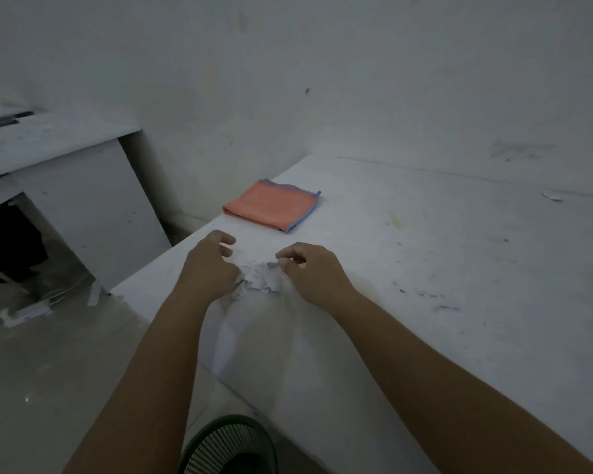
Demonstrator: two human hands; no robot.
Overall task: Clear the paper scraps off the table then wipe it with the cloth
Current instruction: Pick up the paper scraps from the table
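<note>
The room is dim, with a marked white wall (356, 80), a gray floor (48, 371), a white desk (65, 165) and a dark basket (228, 446).

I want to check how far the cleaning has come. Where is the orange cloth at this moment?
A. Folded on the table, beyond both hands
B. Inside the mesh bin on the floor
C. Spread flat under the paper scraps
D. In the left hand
A: the orange cloth lies folded on the table, untouched, beyond both hands, which are at the paper scraps.
</note>
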